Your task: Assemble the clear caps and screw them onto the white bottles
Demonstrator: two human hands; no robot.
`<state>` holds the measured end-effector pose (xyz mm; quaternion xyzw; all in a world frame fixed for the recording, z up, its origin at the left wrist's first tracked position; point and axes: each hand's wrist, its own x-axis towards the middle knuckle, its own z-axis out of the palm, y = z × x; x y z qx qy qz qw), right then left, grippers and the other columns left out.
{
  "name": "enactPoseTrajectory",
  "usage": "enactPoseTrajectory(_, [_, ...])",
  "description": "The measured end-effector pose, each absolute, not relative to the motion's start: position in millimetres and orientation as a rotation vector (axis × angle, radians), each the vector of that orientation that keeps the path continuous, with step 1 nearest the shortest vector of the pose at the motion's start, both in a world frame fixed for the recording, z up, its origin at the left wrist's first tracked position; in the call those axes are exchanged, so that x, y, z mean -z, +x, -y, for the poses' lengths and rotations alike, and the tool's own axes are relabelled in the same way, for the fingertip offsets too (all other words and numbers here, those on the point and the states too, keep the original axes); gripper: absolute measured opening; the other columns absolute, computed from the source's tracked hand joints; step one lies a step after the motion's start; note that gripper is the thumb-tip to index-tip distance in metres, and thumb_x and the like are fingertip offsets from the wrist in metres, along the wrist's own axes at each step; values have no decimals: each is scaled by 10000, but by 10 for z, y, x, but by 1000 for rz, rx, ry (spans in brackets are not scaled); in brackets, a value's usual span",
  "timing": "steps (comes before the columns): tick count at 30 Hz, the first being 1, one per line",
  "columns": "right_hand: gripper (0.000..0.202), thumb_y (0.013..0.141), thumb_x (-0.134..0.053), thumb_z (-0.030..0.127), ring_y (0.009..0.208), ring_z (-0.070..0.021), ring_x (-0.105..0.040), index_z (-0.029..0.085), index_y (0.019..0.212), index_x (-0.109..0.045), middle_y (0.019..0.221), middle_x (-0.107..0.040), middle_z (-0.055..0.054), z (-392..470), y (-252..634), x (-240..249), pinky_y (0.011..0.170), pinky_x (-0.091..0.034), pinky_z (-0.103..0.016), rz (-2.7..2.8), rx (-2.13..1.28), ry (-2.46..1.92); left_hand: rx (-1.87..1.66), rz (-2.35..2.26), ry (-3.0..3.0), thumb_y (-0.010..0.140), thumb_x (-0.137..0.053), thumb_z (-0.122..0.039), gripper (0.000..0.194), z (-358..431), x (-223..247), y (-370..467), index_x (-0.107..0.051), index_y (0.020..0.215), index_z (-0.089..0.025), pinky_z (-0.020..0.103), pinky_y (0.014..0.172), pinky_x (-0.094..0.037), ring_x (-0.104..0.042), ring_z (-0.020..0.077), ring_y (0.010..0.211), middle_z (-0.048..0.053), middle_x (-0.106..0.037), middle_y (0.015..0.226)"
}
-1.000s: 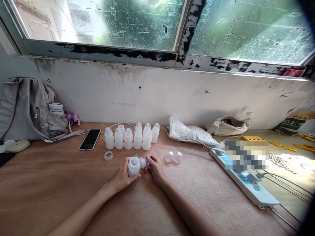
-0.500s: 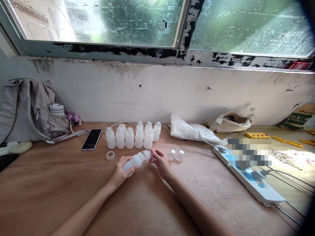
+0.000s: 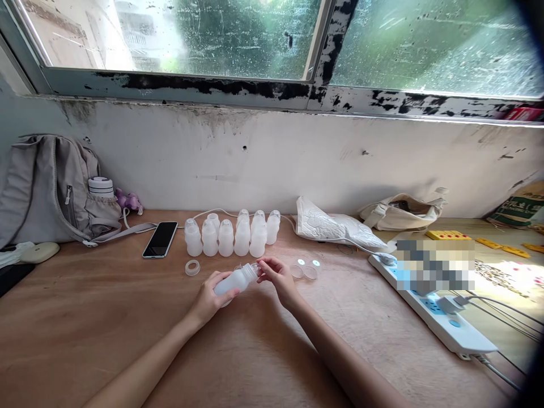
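My left hand (image 3: 212, 296) is wrapped round a frosted white bottle (image 3: 235, 281), which tilts with its threaded neck up to the right. At the neck, the fingers of my right hand (image 3: 275, 276) pinch a small clear piece (image 3: 256, 268) whose shape is hard to make out. Beyond my hands stand several frosted bottles (image 3: 226, 241) in a group, most with clear tops. A translucent ring (image 3: 192, 267) lies left of my hands. Two clear discs (image 3: 310, 273) and two small white discs (image 3: 315, 263) lie right of my right hand.
A phone (image 3: 160, 239) lies at the left, near a grey backpack (image 3: 38, 187). Behind the discs is a silvery-white package (image 3: 323, 224), with a beige bag (image 3: 402, 214) beside it. A white power strip (image 3: 442, 317) with cables runs along the right.
The clear piece in my right hand now sits closer to the bottle's neck. Both hands keep their holds, and the view has shifted slightly.
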<state>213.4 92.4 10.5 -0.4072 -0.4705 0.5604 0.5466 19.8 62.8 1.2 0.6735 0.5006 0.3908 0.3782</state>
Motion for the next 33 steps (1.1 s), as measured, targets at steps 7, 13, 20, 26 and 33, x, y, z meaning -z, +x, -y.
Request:
enactPoseTrajectory(7, [245, 687, -641, 319, 691, -141, -553, 188, 893, -619, 806, -595, -30, -895, 2120, -103, 545, -487, -254, 1196, -1497, -899, -1010, -1266, 1708, 684, -599, -403, 353, -632, -12, 191, -614, 972, -201, 279, 718, -436, -562, 190, 788, 37, -569, 852])
enactPoseTrajectory(13, [322, 671, -663, 270, 765, -156, -557, 185, 978, -613, 921, -607, -51, -890, 2164, -155, 631, -471, -274, 1288, -1627, -857, -1002, -1230, 1670, 670, -611, -387, 348, -625, -49, 192, -624, 956, -190, 283, 727, -413, -542, 197, 799, 40, -563, 849])
enactPoseTrajectory(20, [388, 643, -703, 214, 1001, -204, -515, 188, 1016, -599, 1044, -594, -65, -883, 2223, -291, 867, -378, -351, 1371, -1801, -713, -886, -962, 1334, 679, -573, -383, 295, -642, -108, 133, -637, 794, -118, 214, 508, -358, -494, 119, 577, 16, -533, 673])
enactPoseTrajectory(26, [411, 635, -712, 222, 1009, -219, -519, 200, 1027, -590, 1060, -592, -79, -840, 2244, -432, 858, -383, -383, 1423, -1823, -643, -720, -803, 882, 747, -451, -441, 370, -602, -102, 157, -578, 811, -99, 194, 348, -304, -497, 109, 412, 28, -549, 580])
enactPoseTrajectory(33, [401, 662, -686, 191, 1030, -221, -510, 206, 1050, -583, 1101, -574, -79, -759, 2274, -654, 826, -422, -361, 1529, -1782, -589, -563, -646, 641, 757, -402, -511, 476, -559, -295, 187, -562, 906, -88, 187, 266, -219, -500, 103, 331, 82, -618, 709])
